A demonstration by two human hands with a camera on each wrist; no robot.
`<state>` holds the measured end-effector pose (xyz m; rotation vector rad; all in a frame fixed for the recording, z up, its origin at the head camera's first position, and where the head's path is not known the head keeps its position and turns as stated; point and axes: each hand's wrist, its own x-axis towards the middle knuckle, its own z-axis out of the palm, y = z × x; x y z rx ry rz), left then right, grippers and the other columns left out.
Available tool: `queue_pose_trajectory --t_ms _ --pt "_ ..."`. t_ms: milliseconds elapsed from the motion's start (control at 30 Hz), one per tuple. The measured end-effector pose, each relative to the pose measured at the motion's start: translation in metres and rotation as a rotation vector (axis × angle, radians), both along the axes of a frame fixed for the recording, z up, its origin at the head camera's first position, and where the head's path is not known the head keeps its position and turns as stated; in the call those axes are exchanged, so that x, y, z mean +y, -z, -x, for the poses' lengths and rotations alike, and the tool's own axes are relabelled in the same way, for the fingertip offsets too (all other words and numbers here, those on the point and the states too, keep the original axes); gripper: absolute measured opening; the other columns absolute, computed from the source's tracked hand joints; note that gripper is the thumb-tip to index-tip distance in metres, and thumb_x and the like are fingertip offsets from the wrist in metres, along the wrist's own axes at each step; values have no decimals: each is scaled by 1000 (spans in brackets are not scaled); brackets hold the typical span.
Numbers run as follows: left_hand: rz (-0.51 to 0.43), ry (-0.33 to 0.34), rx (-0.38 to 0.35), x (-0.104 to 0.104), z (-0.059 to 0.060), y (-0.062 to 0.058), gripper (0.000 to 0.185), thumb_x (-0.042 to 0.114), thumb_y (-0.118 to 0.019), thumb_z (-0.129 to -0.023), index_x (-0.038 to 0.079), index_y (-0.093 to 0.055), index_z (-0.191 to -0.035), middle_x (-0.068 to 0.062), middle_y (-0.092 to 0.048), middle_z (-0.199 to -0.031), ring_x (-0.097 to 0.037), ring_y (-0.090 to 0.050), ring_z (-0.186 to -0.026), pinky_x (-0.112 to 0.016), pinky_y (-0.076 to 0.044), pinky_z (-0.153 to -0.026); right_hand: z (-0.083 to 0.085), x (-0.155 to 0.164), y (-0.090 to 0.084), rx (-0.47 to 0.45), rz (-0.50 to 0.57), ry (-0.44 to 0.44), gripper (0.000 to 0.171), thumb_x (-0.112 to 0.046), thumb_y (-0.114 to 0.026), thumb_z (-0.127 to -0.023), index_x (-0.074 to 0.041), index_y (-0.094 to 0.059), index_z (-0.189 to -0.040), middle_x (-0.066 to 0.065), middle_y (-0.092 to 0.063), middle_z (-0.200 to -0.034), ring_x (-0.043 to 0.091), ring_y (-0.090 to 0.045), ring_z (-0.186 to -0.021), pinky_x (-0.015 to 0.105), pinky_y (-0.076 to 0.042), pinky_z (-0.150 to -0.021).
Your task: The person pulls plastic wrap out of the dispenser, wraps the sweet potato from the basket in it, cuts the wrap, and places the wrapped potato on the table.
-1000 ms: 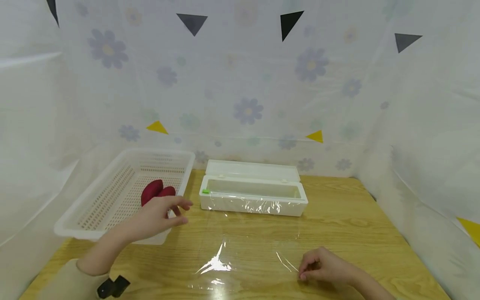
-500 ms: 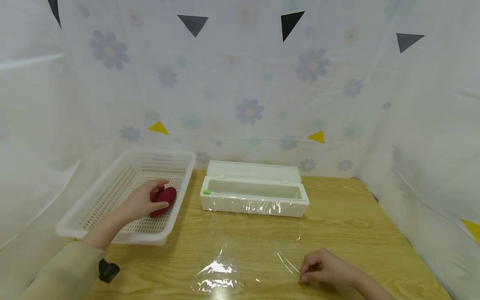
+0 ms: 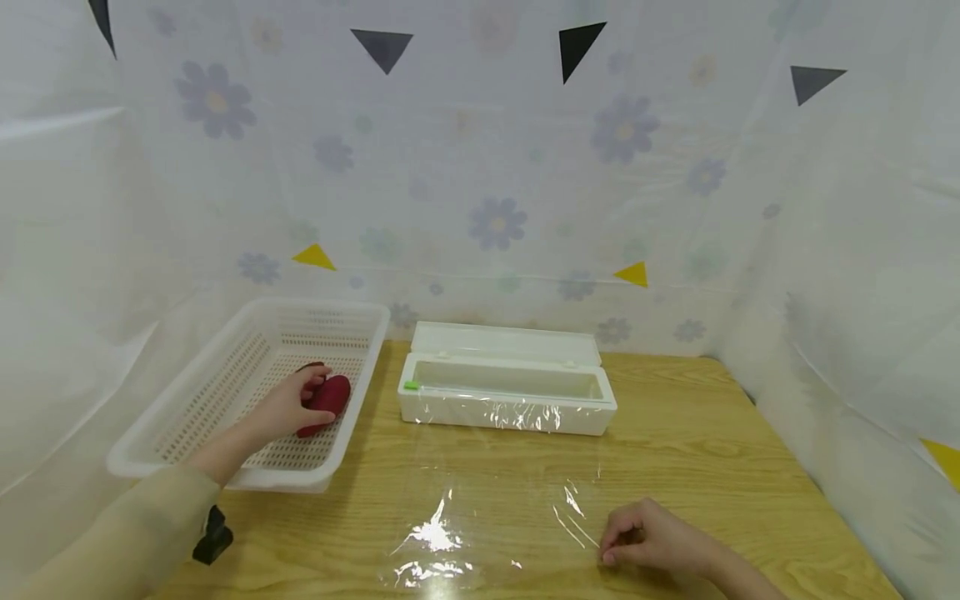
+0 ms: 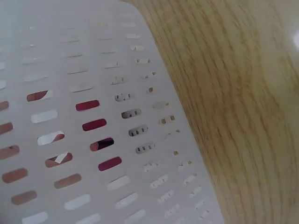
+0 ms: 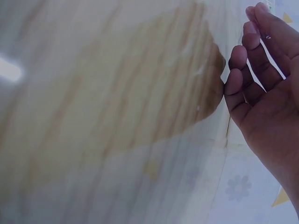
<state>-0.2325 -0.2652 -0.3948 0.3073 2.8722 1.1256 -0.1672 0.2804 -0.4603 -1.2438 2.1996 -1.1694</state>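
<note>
My left hand (image 3: pixel 281 408) reaches into the white slotted basket (image 3: pixel 123 458). Its thumb and fingers curl round a dark red, smooth oblong object (image 3: pixel 332 395); a second dark red one shows partly behind the fingers. In the left wrist view the basket wall (image 4: pixel 93 51) hides most of that hand, and red shows through the slots. On the right, my right hand (image 3: pixel 652 537) pinches the edge of a clear sheet of cling film (image 3: pixel 435 533), low over the table. The film stretches back to a white dispenser box (image 3: pixel 506 414) with its lid raised.
A small green slider (image 3: pixel 411 385) sits at the left end of the box's front edge. The wooden table (image 3: pixel 720 450) runs back to a flowered curtain (image 3: pixel 495 167) that also hangs along both sides. A black strap piece (image 3: pixel 213 536) hangs at the left sleeve.
My left hand has moved left and down from above the basket's right rim into the basket, and closed round a red object. The right hand stays in place with the film.
</note>
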Motion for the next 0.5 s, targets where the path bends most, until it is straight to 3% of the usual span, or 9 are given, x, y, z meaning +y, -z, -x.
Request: queue_pose_trajectory --t_ms 300,500 --pt "69 23 -16 -3 2 7 75 6 -76 -77 -10 -34 -137 -37 -43 -128 -51 -48 -114 -55 -46 -90 0 0 0 -19 -32 24 6 -16 -64 -89 -18 -70 -91 -11 -67 -85 -6 -54 -75 21 -51 -62" --pt "157 37 12 -5 4 12 71 3 -75 -76 -6 -38 -137 -37 -43 -123 -50 -49 -110 -53 -49 -86 1 0 1 -3 -19 17 7 -15 -64 -89 -18 -70 -91 -11 -67 -85 -6 -54 -75 21 -51 -61"
